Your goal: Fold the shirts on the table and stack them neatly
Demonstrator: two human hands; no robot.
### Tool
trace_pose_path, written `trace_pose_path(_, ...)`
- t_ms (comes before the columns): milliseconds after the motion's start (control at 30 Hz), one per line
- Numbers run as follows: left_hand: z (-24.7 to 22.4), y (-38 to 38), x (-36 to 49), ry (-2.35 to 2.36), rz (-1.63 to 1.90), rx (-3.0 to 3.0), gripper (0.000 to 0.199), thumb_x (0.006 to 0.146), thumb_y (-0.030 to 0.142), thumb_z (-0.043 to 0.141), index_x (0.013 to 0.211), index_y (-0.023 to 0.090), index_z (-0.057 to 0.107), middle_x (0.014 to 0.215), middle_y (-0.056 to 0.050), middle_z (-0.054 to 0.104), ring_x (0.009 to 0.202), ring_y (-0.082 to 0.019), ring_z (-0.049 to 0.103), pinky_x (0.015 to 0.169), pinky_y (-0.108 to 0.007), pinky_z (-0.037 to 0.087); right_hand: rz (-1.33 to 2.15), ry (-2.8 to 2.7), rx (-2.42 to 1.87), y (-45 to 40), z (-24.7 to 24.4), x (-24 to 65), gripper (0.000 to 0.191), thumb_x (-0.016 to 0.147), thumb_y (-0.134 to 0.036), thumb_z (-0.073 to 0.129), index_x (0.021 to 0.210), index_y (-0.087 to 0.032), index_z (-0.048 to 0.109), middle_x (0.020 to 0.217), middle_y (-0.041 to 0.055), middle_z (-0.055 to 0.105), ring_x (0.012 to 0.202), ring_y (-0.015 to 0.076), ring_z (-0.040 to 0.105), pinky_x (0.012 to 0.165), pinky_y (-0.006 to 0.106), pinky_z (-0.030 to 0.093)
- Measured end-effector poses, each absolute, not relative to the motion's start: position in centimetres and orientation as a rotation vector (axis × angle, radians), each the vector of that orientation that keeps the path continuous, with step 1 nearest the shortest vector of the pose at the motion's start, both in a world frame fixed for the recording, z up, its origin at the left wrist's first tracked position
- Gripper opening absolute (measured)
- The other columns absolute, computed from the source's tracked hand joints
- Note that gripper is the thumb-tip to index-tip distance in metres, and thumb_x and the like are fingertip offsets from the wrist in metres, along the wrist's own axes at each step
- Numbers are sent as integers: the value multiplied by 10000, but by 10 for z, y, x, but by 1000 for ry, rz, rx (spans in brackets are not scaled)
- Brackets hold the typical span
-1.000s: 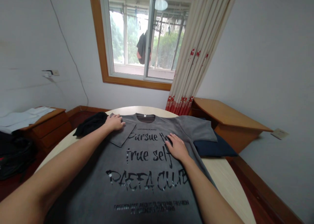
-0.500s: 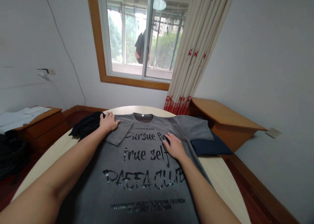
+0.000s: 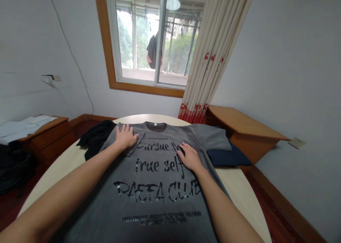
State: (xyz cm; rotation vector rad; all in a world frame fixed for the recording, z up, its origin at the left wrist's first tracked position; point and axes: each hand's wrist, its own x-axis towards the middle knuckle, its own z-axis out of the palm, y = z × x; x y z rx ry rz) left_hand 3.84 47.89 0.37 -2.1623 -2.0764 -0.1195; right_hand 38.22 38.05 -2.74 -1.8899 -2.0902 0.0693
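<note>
A dark grey T-shirt (image 3: 157, 179) with black lettering lies spread, front up, over a round pale table (image 3: 247, 193), its collar at the far side. My left hand (image 3: 126, 136) rests with fingers apart on the shirt's left shoulder, beside the sleeve folded inward over the chest. The right sleeve reaches outward over dark blue folded cloth (image 3: 231, 156). On the right part of the chest, over the end of the top large line of lettering, my right hand (image 3: 189, 156) lies with its fingers spread a little.
Black cloth (image 3: 97, 134) lies at the table's far left edge. Behind it on the left stands a wooden cabinet (image 3: 53, 140) with papers, near a black bag (image 3: 13, 168). A wooden desk (image 3: 239, 120) and a curtain (image 3: 210, 55) are beyond the table at right.
My left hand has moved right, from the shirt's outer left edge onto its shoulder, and its fingers are spread. My right hand has hardly moved.
</note>
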Motion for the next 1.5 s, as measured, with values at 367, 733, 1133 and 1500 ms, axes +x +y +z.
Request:
trace_pose_path(367,-26,413,50,-1957,-258,-2253,641,988,572,244,1455,202,484,1549,-140,381,1431,-394,300,1118,-715,99,72,-2092,-1849,376,-20,377,476,953,-375,481,1354,-140,580,1471,123,507,1381,255,437,1149,399,319)
trace_pose_path(733,-25,408,47,-1854,-434,-2393,521,1019,494,297,1367,216,569,1478,-79,497,1394,-284,404,1169,-601,170,-278,-1248,-2236,366,64,464,447,889,-447,509,1206,-184,683,1320,181,598,1249,373,513,1045,548,356)
trace_pose_path(1133,-28,408,46,-1822,-458,-2390,502,1016,475,315,1356,217,579,1467,-82,511,1381,-284,421,1161,-575,194,80,-1064,-2084,385,39,523,497,816,-434,577,1155,-99,719,1171,204,689,1136,351,620,1016,474,453)
trace_pose_path(1500,-25,407,46,-1827,-434,-2409,511,1008,471,322,1370,207,568,1473,-86,502,1387,-292,414,1162,-569,198,288,-2159,-1329,372,63,422,472,829,-477,656,1202,-191,702,1450,134,520,1316,286,508,1135,459,365)
